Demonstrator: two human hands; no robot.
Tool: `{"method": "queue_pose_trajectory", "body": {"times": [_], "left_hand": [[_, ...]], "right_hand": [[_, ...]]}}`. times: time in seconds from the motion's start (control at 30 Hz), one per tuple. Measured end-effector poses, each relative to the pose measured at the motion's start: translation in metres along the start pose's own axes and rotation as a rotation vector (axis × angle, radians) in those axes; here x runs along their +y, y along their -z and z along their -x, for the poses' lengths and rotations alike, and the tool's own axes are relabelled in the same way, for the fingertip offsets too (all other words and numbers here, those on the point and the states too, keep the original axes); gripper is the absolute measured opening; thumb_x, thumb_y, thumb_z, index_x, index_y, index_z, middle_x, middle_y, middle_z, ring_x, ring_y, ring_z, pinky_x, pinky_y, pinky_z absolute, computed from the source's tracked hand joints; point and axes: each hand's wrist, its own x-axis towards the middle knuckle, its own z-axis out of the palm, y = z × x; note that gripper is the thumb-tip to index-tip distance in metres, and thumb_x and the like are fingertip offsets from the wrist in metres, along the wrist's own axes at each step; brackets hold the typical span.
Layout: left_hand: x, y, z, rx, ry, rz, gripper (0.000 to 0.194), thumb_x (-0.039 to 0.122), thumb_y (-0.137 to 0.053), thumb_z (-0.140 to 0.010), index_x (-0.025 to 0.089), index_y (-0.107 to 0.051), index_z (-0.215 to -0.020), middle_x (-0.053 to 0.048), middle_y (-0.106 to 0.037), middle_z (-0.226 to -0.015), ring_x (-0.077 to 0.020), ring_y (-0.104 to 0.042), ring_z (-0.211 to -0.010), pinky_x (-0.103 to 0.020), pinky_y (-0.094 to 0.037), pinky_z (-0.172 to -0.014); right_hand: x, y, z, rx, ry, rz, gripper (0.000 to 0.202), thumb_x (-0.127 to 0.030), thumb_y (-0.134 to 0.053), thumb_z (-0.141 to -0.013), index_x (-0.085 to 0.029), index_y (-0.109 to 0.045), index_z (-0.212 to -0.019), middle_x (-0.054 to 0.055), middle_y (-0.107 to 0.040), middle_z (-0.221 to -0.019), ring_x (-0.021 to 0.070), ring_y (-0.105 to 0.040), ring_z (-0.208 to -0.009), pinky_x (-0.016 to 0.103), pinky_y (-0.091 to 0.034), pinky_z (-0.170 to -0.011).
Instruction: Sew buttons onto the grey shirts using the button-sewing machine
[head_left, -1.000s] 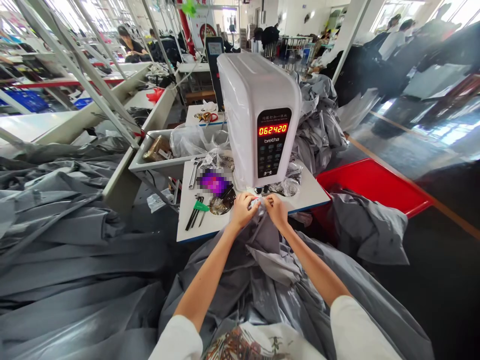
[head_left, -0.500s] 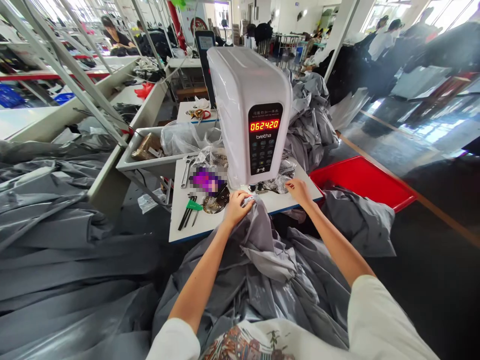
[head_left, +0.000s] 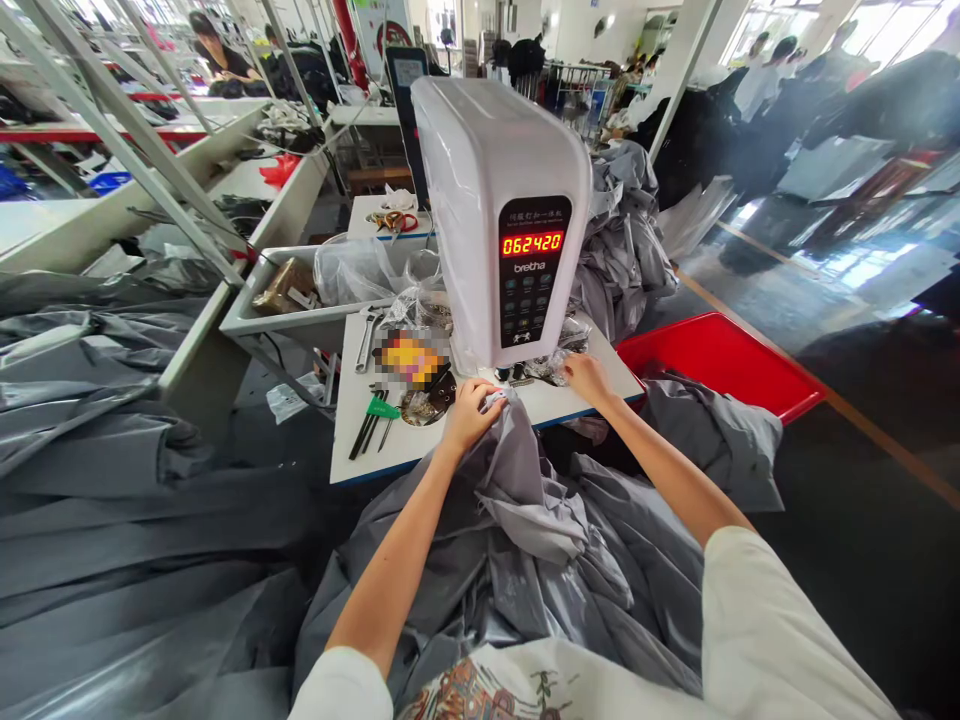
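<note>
The white, blue-edged counter (head_left: pixel 409 439) carries a white machine (head_left: pixel 480 200), a wrench (head_left: pixel 365 343), a pixelated device (head_left: pixel 411 358), slim black tools (head_left: pixel 367 425), a green piece (head_left: pixel 382 408) and clear plastic (head_left: pixel 545 370).

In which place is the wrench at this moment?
In the head view, the wrench lies on the left part of the white table, beyond the green clip and left of the machine.

Cloth (head_left: pixel 517 450) is showing plain grey. Machine (head_left: pixel 469 220) is showing white, its panel (head_left: pixel 523 325) black, digits (head_left: pixel 532 244) glowing red. Table (head_left: pixel 412 443) is showing white, edged blue. Shirt (head_left: pixel 780 630) is bearing multicoloured print on white.
</note>
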Motion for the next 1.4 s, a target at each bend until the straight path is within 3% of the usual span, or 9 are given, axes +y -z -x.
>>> {"method": "queue_pose_trajectory", "body": {"times": [0.4, 0.67, 0.93, 1.1, 1.23, 1.4], "left_hand": [[0.0, 0.0, -0.001, -0.006, -0.008, 0.006, 0.017, 0.033, -0.062, -0.084, 0.02, -0.065, -0.095, -0.006, -0.059, -0.105, -0.0195, -0.052, -0.106, -0.033, -0.038, -0.098], [-0.002, -0.002, 0.0, 0.011, -0.016, 0.012, 0.018, 0.034, -0.062, -0.084, 0.02, -0.065, -0.094, -0.006, -0.059, -0.104, -0.0196, -0.051, -0.106, -0.032, -0.039, -0.097], [-0.004, -0.002, 0.0, 0.006, -0.02, 0.008, 0.016, 0.034, -0.061, -0.084, 0.022, -0.064, -0.094, -0.005, -0.059, -0.105, -0.0197, -0.052, -0.106, -0.034, -0.041, -0.096], [-0.005, -0.003, 0.0, 0.016, -0.037, 0.012, 0.015, 0.033, -0.062, -0.083, 0.023, -0.064, -0.094, -0.005, -0.059, -0.104, -0.0197, -0.052, -0.106, -0.034, -0.041, -0.096], [-0.006, -0.003, 0.0, 0.015, -0.037, 0.012, 0.016, 0.034, -0.062, -0.083, 0.022, -0.064, -0.094, -0.005, -0.059, -0.104, -0.0195, -0.052, -0.106, -0.033, -0.041, -0.096], [-0.005, -0.003, 0.0, 0.019, -0.038, 0.017, 0.016, 0.034, -0.062, -0.084, 0.021, -0.064, -0.094, -0.005, -0.059, -0.104, -0.0191, -0.052, -0.106, -0.033, -0.041, -0.096]], "right_hand": [[0.025, 0.002, -0.008, -0.015, -0.028, -0.244, 0.022, -0.018, -0.058, -0.08, -0.015, -0.076, -0.093, 0.008, -0.073, -0.092, 0.0199, -0.065, -0.083, 0.031, -0.047, -0.078], [0.031, 0.012, -0.008, -0.078, -0.141, -0.64, 0.024, -0.02, -0.062, -0.077, -0.012, -0.075, -0.095, 0.009, -0.073, -0.092, 0.019, -0.066, -0.083, 0.033, -0.048, -0.083], [0.037, 0.019, -0.006, -0.149, -0.211, -0.757, 0.032, -0.037, -0.069, -0.072, -0.015, -0.075, -0.094, 0.006, -0.072, -0.085, 0.0152, -0.06, -0.073, 0.028, -0.048, -0.072], [0.04, 0.017, -0.005, -0.157, -0.23, -0.756, 0.035, -0.043, -0.07, -0.071, -0.016, -0.074, -0.092, 0.007, -0.072, -0.085, 0.0152, -0.061, -0.072, 0.028, -0.049, -0.07], [0.039, 0.01, -0.003, -0.083, -0.16, -0.655, 0.029, -0.041, -0.071, -0.068, -0.016, -0.074, -0.081, 0.005, -0.072, -0.08, 0.0181, -0.064, -0.076, 0.03, -0.049, -0.075], [0.036, 0.003, -0.002, -0.055, -0.094, -0.548, 0.024, -0.039, -0.067, -0.07, -0.016, -0.072, -0.075, 0.004, -0.071, -0.074, 0.0171, -0.063, -0.071, 0.029, -0.048, -0.07]]}}
